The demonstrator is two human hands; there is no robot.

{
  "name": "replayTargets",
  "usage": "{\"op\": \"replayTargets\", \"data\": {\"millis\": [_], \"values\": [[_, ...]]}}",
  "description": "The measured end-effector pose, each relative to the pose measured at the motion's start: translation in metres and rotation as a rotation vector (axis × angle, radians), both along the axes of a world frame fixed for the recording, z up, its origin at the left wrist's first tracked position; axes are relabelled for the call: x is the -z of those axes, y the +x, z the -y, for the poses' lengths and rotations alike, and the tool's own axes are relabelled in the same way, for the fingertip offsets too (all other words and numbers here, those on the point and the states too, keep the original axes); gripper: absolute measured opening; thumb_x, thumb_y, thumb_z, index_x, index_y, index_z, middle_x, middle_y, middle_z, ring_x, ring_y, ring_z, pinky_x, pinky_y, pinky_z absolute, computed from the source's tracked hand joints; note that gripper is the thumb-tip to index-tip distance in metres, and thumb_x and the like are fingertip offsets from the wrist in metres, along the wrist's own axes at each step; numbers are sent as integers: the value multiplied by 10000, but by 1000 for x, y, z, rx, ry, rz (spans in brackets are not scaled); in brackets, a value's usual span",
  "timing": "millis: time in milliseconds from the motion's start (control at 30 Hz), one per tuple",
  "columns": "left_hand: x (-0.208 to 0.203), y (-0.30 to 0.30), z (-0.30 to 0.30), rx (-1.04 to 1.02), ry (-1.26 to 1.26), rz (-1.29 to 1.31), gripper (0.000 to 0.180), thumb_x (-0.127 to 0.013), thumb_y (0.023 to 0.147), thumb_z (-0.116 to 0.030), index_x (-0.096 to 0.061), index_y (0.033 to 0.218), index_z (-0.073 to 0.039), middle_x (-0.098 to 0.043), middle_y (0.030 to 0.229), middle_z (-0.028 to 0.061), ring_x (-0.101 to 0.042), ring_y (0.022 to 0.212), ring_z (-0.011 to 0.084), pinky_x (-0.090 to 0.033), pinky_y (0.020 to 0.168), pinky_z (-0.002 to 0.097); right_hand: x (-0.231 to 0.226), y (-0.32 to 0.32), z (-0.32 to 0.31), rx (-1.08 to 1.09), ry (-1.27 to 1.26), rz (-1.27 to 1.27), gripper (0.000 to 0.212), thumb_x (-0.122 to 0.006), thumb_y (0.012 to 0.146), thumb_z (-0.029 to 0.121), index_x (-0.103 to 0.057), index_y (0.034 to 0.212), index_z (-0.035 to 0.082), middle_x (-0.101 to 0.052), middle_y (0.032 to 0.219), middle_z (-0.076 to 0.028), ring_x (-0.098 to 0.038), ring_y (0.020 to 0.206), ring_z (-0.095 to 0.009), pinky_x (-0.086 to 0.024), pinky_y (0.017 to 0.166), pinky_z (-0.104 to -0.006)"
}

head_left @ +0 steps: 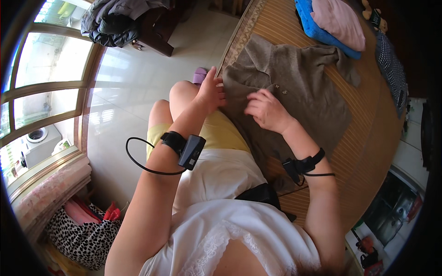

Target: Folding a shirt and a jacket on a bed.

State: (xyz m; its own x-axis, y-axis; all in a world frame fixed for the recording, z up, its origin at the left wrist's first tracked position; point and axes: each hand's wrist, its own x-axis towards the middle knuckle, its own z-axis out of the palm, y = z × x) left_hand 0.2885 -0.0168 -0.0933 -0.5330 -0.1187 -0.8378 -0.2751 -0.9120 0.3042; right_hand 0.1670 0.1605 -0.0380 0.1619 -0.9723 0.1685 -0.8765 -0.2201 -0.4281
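Note:
A brown-grey knit sweater (pixel 299 83) lies spread on the striped mat, its near part reaching my lap. Two small flower-shaped ornaments (pixel 281 89) show on it. My left hand (pixel 212 94) is at the sweater's left edge, above my knee, thumb up and fingers apart; I see nothing held in it. Over the middle of the sweater is my right hand (pixel 268 112), its fingers bent and slightly blurred. Whether those fingertips pinch the cloth or only hover above it I cannot tell. Dark devices are strapped to both forearms.
The sweater rests on a striped mat (pixel 368 133). Folded pink (pixel 338 23) and blue (pixel 317 34) fabrics are stacked at the far right, near a checked cloth (pixel 390 69). Dark jackets (pixel 113 23) hang over wooden furniture at far left. A spotted bag (pixel 83 232) stands lower left.

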Motion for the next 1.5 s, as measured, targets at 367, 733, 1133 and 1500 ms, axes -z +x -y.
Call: {"op": "replayTargets", "data": {"millis": [367, 733, 1133, 1500], "values": [[4, -18, -36, 7, -238, 191, 229, -600, 664, -53, -559, 881, 6, -556, 772, 112, -552, 661, 231, -437, 513, 318, 41, -60, 89, 928, 31, -183, 276, -559, 748, 214, -536, 982, 70, -541, 975, -123, -554, 867, -295, -471, 716, -400], [-13, -32, -30, -55, -1658, 384, 214, -567, 657, -93, -545, 861, -28, -529, 803, 103, -514, 783, 265, -432, 669, 364, 1, -152, 52, 1014, 203, 1255, 313, -524, 745, 77, -510, 1041, -22, -556, 976, -79, -529, 898, -159, -424, 769, -277], [-20, -71, -43, 471, -1657, 442, 474, -685, 652, -314, -519, 1046, -108, -452, 1084, 100, -432, 1034, 294, -385, 837, 394, -21, -163, 57, 854, 414, 1254, 404, -624, 768, 285, -579, 995, -46, -598, 986, -107, -557, 905, -165, -430, 796, -288], [-25, -72, -53, 499, -1778, 251, 217, -606, 726, -220, -505, 843, -69, -530, 882, 89, -495, 888, 266, -383, 741, 376, -12, -176, 42, 732, 266, 1809, 395, -562, 780, 66, -480, 1165, 33, -556, 1012, -65, -534, 918, -147, -422, 819, -269]]}}
